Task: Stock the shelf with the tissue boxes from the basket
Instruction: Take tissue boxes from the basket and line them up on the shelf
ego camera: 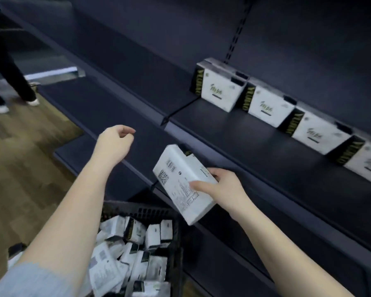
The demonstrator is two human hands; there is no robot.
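Four tissue boxes [266, 99] stand shelved at upper right — many remain in the basket [174, 243]; my right hand [225, 189] pinches another box [184, 183], my left hand [114, 142] loosely curled, empty.

Both forearms are bare from the wrist up to near the elbow. The left arm [73, 211] carries a short sleeve [28, 281] of pale blue-grey fabric at the lower left corner of the view; its hem sits just above the elbow and looks soft and slightly frayed in the blur, with a faint ribbed or fine-striped texture. The right arm [287, 254] shows no sleeve in view. Neither wrist carries a watch, band or bracelet, and the left hand [114, 142] and right hand [225, 187] are ungloved, with no rings that can be made out. The nails appear short and unpainted, though motion blur softens them.
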